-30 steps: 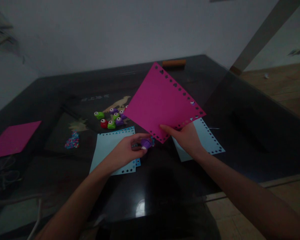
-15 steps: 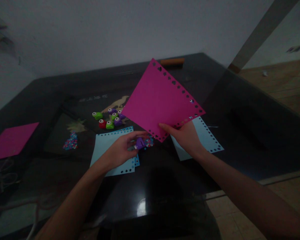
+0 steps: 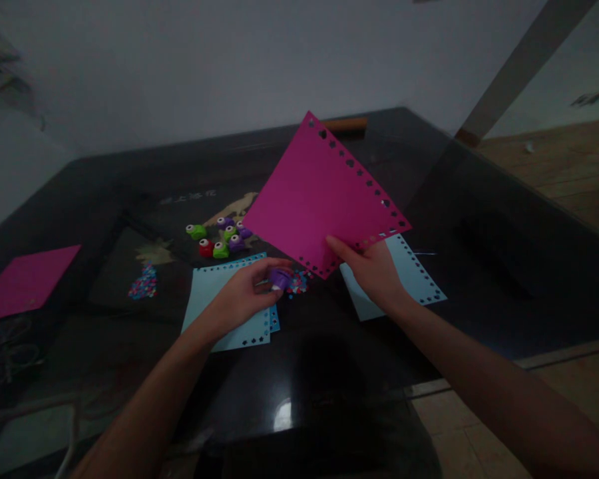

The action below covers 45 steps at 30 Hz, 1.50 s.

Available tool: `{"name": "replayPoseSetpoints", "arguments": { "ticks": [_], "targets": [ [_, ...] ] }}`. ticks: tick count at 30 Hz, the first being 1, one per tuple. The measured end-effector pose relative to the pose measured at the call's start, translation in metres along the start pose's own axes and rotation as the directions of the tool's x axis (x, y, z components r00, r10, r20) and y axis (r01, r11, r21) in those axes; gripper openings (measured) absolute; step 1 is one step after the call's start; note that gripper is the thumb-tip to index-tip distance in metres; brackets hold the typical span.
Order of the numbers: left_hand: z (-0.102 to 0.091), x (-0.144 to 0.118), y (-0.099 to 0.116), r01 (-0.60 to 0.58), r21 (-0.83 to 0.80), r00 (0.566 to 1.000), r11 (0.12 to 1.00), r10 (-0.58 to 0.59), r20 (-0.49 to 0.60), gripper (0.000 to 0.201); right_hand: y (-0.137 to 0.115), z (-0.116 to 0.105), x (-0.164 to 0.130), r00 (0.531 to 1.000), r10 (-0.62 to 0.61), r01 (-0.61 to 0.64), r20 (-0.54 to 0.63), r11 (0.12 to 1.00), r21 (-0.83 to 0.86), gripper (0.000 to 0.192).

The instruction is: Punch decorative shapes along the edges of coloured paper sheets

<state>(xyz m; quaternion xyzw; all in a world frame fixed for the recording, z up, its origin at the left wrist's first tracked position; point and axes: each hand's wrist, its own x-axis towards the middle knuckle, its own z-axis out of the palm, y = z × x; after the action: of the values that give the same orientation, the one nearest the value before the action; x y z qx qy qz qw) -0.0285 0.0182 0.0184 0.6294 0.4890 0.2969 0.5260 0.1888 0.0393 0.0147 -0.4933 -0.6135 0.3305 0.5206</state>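
My right hand (image 3: 374, 269) grips a magenta sheet of paper (image 3: 312, 196) near its lower edge, thumb on top. Small shaped holes run along the sheet's right edge and along its lower edges. In my left hand (image 3: 252, 289) is a purple craft punch (image 3: 280, 278), held between thumb and fingers and apart from the sheet. Beneath it lies a small heap of coloured paper bits (image 3: 298, 285). A light blue sheet (image 3: 219, 299) with punched edges lies under my left hand, over a darker blue sheet (image 3: 274, 324). Another light blue sheet (image 3: 414, 279) rests below my right hand.
Several green, red and purple punches (image 3: 220, 249) cluster at the middle left. A second heap of paper bits (image 3: 144, 284) and a magenta sheet (image 3: 27, 283) lie further left. A brown roll (image 3: 347, 125) sits at the back of the dark glossy table (image 3: 459, 219).
The purple punch has turned in my left hand and moved up slightly. My right thumb has shifted a little along the magenta sheet, which has tilted slightly.
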Motion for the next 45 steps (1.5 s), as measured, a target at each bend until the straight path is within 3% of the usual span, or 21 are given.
{"name": "replayPoseSetpoints", "arguments": {
  "ticks": [8, 14, 20, 23, 27, 34, 39, 42, 45],
  "targets": [
    [0.004, -0.001, 0.005, 0.061, -0.095, 0.994, 0.994, -0.070, -0.085, 0.027, 0.003, -0.002, 0.006, 0.996, -0.062, 0.063, -0.065, 0.998, 0.015, 0.015],
    [0.005, 0.001, -0.002, 0.056, -0.407, 0.991, 0.912, -0.100, -0.088, 0.027, 0.012, -0.007, 0.012, 0.995, -0.005, 0.013, -0.101, 0.997, 0.078, 0.019],
    [0.004, 0.003, -0.004, 0.100, -0.470, 0.987, 0.877, -0.148, -0.067, 0.036, 0.018, -0.021, 0.027, 0.950, 0.035, 0.042, -0.311, 0.971, 0.237, 0.025],
    [0.004, 0.004, -0.005, 0.094, -0.447, 0.988, 0.889, -0.140, -0.071, 0.042, 0.016, -0.034, 0.032, 0.926, 0.061, 0.082, -0.372, 0.930, 0.357, 0.023],
    [0.005, 0.006, -0.008, 0.048, -0.377, 0.989, 0.925, -0.098, -0.114, 0.038, 0.019, -0.065, 0.031, 0.926, 0.103, 0.077, -0.362, 0.890, 0.449, 0.018],
    [0.015, 0.009, -0.002, 0.059, -0.163, 0.987, 0.985, -0.082, -0.139, 0.034, 0.058, -0.127, 0.014, 0.851, 0.305, 0.010, -0.428, 0.804, 0.594, 0.030],
    [0.023, 0.029, 0.006, 0.019, -0.078, 0.993, 0.997, -0.028, -0.111, 0.036, 0.066, -0.133, 0.007, 0.843, 0.373, -0.045, -0.388, 0.767, 0.640, 0.035],
    [0.030, 0.057, 0.009, -0.095, 0.039, 0.988, 0.995, 0.099, -0.119, 0.036, 0.059, -0.130, 0.006, 0.841, 0.374, -0.022, -0.390, 0.745, 0.667, 0.037],
    [0.039, 0.094, 0.008, -0.138, 0.129, 0.979, 0.982, 0.155, -0.133, 0.035, 0.055, -0.129, 0.005, 0.834, 0.389, -0.024, -0.391, 0.734, 0.679, 0.037]
  ]
}}
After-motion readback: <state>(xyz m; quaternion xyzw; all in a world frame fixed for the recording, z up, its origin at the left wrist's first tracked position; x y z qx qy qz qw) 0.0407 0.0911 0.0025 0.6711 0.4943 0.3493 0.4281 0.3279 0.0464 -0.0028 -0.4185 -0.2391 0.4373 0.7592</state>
